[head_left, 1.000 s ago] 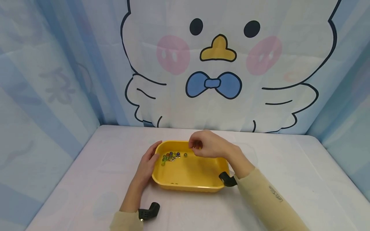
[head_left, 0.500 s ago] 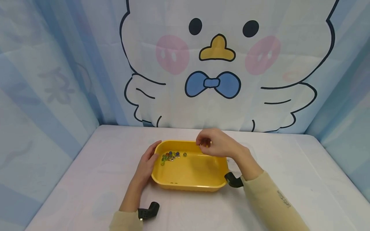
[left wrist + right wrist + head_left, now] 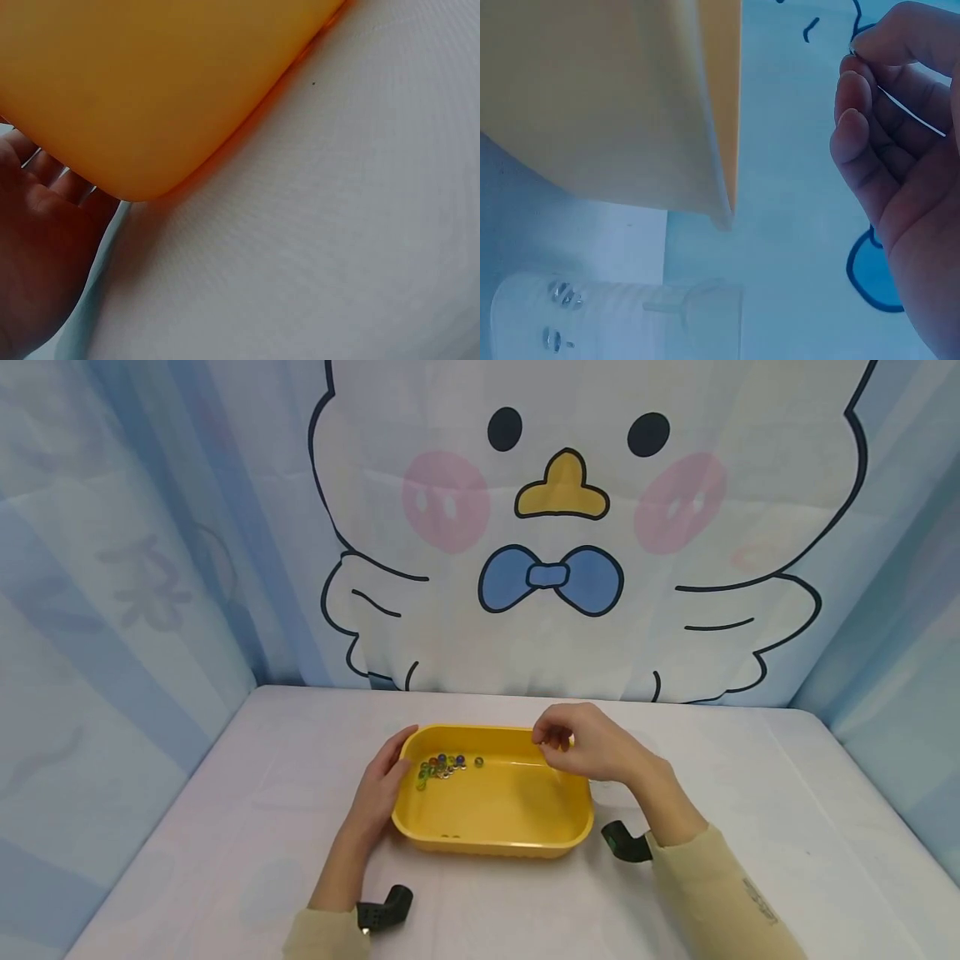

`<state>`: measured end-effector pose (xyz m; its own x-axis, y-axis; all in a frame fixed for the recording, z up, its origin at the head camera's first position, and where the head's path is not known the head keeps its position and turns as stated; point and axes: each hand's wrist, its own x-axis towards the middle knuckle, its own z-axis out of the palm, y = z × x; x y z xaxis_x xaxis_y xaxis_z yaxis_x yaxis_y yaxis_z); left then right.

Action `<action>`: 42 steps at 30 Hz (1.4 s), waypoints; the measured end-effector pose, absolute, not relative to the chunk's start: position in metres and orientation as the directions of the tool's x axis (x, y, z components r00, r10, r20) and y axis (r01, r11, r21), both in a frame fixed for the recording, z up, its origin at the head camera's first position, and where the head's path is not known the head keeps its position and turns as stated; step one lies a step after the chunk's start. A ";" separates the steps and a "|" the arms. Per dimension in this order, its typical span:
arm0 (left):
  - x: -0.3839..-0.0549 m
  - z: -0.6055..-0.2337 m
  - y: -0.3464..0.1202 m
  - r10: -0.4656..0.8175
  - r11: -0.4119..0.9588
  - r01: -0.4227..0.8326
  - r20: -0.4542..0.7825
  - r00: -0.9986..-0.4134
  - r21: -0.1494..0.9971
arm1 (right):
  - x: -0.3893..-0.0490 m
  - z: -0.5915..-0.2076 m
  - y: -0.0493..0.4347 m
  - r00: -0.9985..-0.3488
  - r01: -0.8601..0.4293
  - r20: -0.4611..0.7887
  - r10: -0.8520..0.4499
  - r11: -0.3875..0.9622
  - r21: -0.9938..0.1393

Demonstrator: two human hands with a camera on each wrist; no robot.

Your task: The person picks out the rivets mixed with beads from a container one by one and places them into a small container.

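A yellow plastic tray stands on the white-covered table. Several coloured and clear glass marbles lie grouped in its far left part, with one marble a little apart to their right. My left hand holds the tray's left side, thumb at the rim and fingers along the outer wall. Over the tray's far right corner is my right hand, its thumb and index finger pinching a small glassy marble, mostly covered by the fingertips.
In the right wrist view, a clear ridged plastic container with a few marbles inside stands beside the tray's right wall. It is mostly hidden in the head view. A printed curtain hangs behind the table.
My right hand has moved rightward across the tray's far side to its right corner, keeping its pinch. The left hand and the tray stay in place.
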<state>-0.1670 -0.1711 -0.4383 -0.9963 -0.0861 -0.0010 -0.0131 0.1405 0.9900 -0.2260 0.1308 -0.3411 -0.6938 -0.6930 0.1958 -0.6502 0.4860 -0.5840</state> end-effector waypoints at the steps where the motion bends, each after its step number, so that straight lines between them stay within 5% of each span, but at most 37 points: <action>1: -0.167 -0.438 -0.171 -0.086 0.141 -0.013 0.000 -0.996 0.990 | -0.226 -0.341 0.132 -0.695 -0.650 0.201 -0.690 0.486 -0.584; 42: -0.168 -0.439 -0.170 -0.092 0.155 -0.008 0.007 -0.996 0.988 | -0.221 -0.374 0.193 -0.872 -0.477 0.225 -0.435 0.650 -0.591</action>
<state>-0.1675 -0.1705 -0.4386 -0.9957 -0.0921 0.0066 -0.0078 0.1551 0.9879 -0.2210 0.1926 -0.3737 -0.8718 -0.4352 0.2250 -0.4772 0.6502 -0.5912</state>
